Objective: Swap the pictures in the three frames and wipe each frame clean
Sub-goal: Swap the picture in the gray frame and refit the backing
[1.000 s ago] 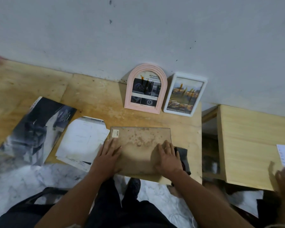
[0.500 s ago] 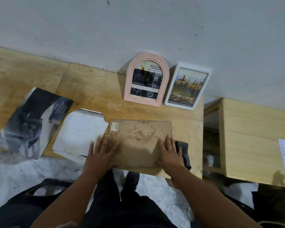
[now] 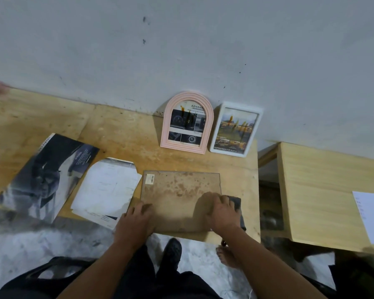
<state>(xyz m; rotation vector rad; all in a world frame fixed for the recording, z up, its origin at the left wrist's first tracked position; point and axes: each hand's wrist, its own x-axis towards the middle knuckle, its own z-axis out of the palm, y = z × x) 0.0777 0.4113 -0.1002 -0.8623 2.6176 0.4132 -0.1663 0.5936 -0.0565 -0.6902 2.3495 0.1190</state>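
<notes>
Both hands, left hand (image 3: 136, 219) and right hand (image 3: 221, 209), press curled fingers on the face-down stained brown rectangular frame back (image 3: 180, 190), still unfinished; behind it, the pink arched frame (image 3: 187, 123) and white rectangular frame (image 3: 235, 129) stand filled

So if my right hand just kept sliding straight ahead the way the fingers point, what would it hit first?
Your right hand points up and slightly left across the brown backing board. Past the board's far edge is bare table, then probably the pink arched frame leaning by the wall, though depth is hard to judge.
</notes>
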